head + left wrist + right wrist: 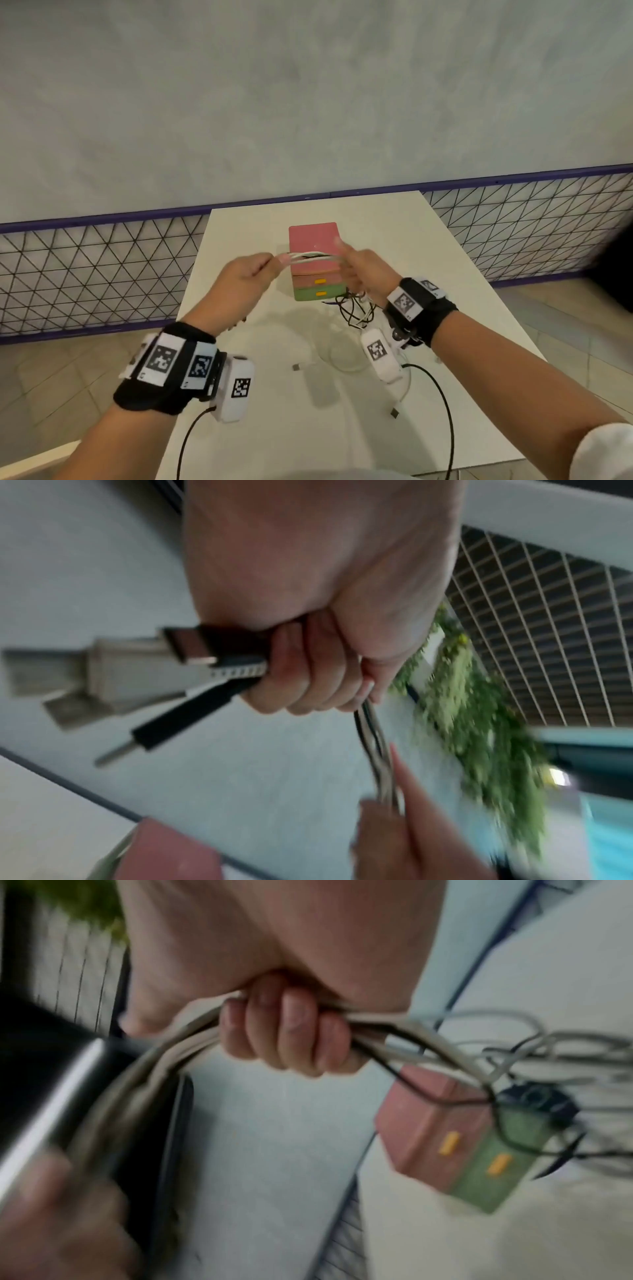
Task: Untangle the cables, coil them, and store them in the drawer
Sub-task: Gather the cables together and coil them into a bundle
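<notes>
A bundle of white and black cables stretches between my two hands above the table. My left hand grips one end in a fist; in the left wrist view its fingers curl round several plug ends, a white plug and a black jack. My right hand grips the bundle further along, fingers curled round the strands. Loose tangled cable hangs from it to the table. The small drawer unit, pink over green with orange handles, stands shut behind the hands.
A white table holds the drawer unit. A white cable loop with a plug lies near the front, another plug to the right. A mesh fence runs behind and beside the table.
</notes>
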`<state>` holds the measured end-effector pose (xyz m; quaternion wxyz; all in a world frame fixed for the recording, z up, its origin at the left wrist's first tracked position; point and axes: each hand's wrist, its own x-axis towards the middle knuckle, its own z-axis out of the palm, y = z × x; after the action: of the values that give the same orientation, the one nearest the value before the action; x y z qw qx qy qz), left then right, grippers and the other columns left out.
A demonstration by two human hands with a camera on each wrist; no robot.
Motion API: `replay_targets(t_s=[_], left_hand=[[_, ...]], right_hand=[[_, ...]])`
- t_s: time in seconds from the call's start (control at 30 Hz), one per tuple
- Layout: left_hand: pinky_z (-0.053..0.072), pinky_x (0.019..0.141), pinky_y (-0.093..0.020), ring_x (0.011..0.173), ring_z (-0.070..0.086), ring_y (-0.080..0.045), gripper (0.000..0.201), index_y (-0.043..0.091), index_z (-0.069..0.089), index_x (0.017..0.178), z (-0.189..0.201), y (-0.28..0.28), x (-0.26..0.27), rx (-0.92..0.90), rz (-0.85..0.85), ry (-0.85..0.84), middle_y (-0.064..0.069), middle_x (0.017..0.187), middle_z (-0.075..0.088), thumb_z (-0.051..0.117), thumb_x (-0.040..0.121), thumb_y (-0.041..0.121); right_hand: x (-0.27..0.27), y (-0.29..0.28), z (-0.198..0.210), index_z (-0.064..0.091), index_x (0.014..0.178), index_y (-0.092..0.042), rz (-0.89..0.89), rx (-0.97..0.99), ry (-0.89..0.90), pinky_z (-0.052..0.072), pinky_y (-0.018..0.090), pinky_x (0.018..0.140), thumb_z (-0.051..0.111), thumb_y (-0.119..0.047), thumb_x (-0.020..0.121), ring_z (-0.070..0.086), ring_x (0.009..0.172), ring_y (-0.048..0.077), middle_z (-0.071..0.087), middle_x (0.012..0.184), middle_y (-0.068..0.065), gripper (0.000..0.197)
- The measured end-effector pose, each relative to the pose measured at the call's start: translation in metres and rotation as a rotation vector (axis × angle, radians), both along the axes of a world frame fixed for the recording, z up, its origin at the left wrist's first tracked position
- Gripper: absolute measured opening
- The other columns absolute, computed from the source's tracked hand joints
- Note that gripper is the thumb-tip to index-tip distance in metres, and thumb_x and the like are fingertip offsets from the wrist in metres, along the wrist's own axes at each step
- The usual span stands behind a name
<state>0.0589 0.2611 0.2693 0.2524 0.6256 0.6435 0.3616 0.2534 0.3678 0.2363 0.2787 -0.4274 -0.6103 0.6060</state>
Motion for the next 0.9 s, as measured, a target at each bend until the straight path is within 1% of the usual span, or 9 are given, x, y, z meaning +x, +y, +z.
replay_targets(t_s=[0.07,0.13,0.33,0.4,0.47,0.53,0.63,0.73,0.9], left_hand=[[0.032,0.057,-0.032,0.058,0.045,-0.018,0.045,0.015,0.049,0.082,-0.023,-0.008,0.019,-0.070,-0.116,0.334,0.005,0.057,0.046,0.028,0.094,0.053],[0.037,0.063,-0.036,0.065,0.051,-0.025,0.054,0.014,0.049,0.096,-0.049,-0.017,0.037,-0.133,-0.232,0.446,0.002,0.059,0.046,0.016,0.091,0.057],[0.040,0.095,-0.038,0.084,0.054,-0.014,0.060,0.024,0.055,0.084,-0.065,-0.009,0.024,-0.341,-0.227,-0.022,0.003,0.085,0.060,0.022,0.081,0.074],[0.035,0.102,-0.021,0.101,0.056,0.002,0.062,0.027,0.067,0.090,-0.050,-0.004,0.020,-0.279,-0.184,-0.231,0.015,0.101,0.067,0.018,0.091,0.065],[0.036,0.094,-0.014,0.100,0.061,0.000,0.063,0.023,0.069,0.088,-0.031,0.008,0.025,-0.242,-0.153,-0.335,0.012,0.094,0.071,0.014,0.100,0.052],[0.046,0.070,-0.024,0.065,0.061,-0.014,0.067,0.018,0.063,0.063,-0.017,0.014,0.041,-0.204,-0.114,-0.285,0.003,0.061,0.062,0.020,0.099,0.054],[0.028,0.043,-0.014,0.033,0.040,-0.001,0.067,0.015,0.066,0.046,0.004,0.017,0.060,-0.088,0.035,-0.263,0.008,0.032,0.040,0.038,0.096,0.051],[0.025,0.045,-0.022,0.033,0.027,-0.006,0.068,0.021,0.033,0.031,0.020,0.023,0.048,0.032,0.162,-0.294,0.010,0.037,0.029,0.057,0.087,0.052],[0.025,0.043,-0.019,0.042,0.017,-0.012,0.064,0.026,0.023,0.040,0.028,0.023,0.039,0.184,0.247,-0.466,0.001,0.051,0.018,0.065,0.084,0.045]], right_hand=[[-0.005,0.005,0.012,0.044,0.056,-0.016,-0.130,0.009,0.160,0.020,0.021,0.042,0.070,-0.030,0.080,0.022,0.041,0.010,0.028,0.048,-0.003,0.039],[-0.014,0.002,0.018,0.046,0.054,-0.008,-0.118,0.082,0.187,0.021,0.021,0.042,0.065,-0.004,0.078,0.024,0.040,0.012,0.028,0.050,0.002,0.031],[-0.010,-0.010,0.010,0.036,0.044,-0.011,-0.077,0.206,0.075,0.030,0.010,0.039,0.058,0.004,0.081,0.028,0.034,0.001,0.027,0.041,-0.005,0.045],[-0.010,-0.017,0.007,0.038,0.039,-0.016,-0.023,0.350,-0.054,0.030,0.012,0.044,0.060,-0.004,0.083,0.029,0.036,0.004,0.030,0.036,-0.010,0.050],[-0.018,-0.028,0.005,0.051,0.042,-0.014,0.073,0.464,-0.174,0.039,0.024,0.048,0.058,-0.020,0.088,0.043,0.039,0.011,0.049,0.038,-0.008,0.047],[-0.026,-0.035,0.005,0.063,0.054,-0.006,0.080,0.488,-0.183,0.050,0.033,0.057,0.049,-0.028,0.095,0.060,0.051,0.021,0.064,0.050,0.000,0.048],[-0.021,-0.033,0.015,0.051,0.050,-0.014,0.060,0.238,0.013,0.038,0.024,0.046,0.038,-0.029,0.101,0.045,0.037,0.006,0.051,0.038,-0.009,0.054],[-0.005,-0.034,0.012,0.039,0.051,-0.014,0.129,0.170,0.014,0.032,0.022,0.047,0.032,-0.051,0.098,0.035,0.039,0.014,0.037,0.036,-0.007,0.060],[0.007,-0.028,-0.011,0.032,0.041,-0.021,0.009,0.143,-0.114,0.028,0.024,0.052,0.041,-0.063,0.089,0.029,0.038,0.010,0.030,0.036,-0.009,0.064]])
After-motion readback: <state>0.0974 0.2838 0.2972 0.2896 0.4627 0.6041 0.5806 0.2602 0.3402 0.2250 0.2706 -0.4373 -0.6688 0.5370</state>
